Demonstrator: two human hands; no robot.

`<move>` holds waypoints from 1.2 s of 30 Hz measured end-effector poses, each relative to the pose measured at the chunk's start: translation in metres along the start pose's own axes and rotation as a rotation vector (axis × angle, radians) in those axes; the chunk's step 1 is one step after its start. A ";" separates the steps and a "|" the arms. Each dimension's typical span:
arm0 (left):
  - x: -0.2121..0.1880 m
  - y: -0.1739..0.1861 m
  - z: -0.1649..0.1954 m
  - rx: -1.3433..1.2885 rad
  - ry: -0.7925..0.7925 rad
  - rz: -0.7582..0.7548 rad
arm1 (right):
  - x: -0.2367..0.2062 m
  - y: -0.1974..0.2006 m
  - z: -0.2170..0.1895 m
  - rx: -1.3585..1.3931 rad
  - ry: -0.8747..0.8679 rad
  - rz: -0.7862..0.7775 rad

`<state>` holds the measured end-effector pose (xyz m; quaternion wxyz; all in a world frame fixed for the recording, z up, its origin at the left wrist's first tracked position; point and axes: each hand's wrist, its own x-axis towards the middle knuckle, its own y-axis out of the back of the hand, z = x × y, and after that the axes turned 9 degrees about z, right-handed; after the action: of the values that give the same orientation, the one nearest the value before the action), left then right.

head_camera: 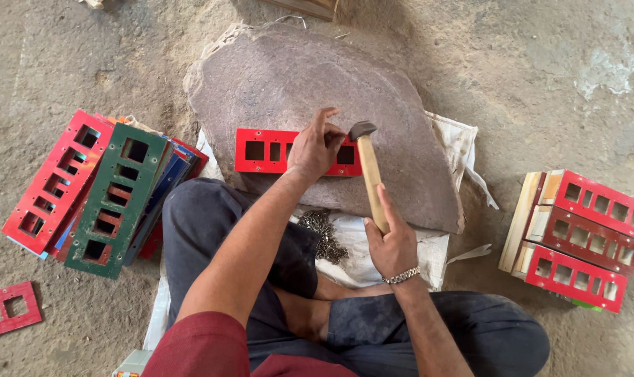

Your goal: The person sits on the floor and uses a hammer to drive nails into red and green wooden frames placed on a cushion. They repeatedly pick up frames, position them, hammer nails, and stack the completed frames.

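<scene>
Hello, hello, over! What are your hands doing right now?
Left hand pressing the red cut-out panel flat on the stone slab. Right hand gripping the wooden-handled hammer, head over the panel. Pile of small nails beside the knee, nothing blocking.

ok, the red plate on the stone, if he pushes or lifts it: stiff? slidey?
Probably stiff: the red plate lies flat on the stone with straight edges, no sag. Likely light for its size, being thin and full of cutouts. It may slide on the stone if pushed, which could be why the left hand presses it down while the right hand holds the hammer.
</scene>
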<state>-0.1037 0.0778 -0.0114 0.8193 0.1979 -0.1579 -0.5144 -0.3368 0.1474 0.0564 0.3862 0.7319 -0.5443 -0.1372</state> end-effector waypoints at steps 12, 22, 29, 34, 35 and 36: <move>0.000 0.000 0.000 -0.032 0.058 0.000 | 0.002 0.001 -0.004 -0.029 0.056 0.061; 0.001 0.000 0.000 -0.005 0.076 -0.020 | -0.001 0.001 -0.002 -0.040 -0.014 0.036; 0.000 0.000 -0.002 -0.094 0.004 0.020 | -0.004 -0.008 0.005 -0.048 -0.294 -0.054; 0.000 -0.002 -0.005 -0.067 0.000 -0.001 | -0.006 -0.003 0.003 0.009 -0.139 0.043; 0.000 -0.003 -0.006 -0.063 -0.003 0.015 | -0.003 0.000 -0.002 0.034 -0.120 0.059; 0.000 -0.004 -0.007 -0.058 -0.008 0.032 | 0.000 0.004 -0.009 0.059 -0.100 0.075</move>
<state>-0.1037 0.0770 -0.0193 0.8321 0.1697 -0.1494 -0.5064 -0.3343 0.1510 0.0656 0.3418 0.7142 -0.5939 -0.1428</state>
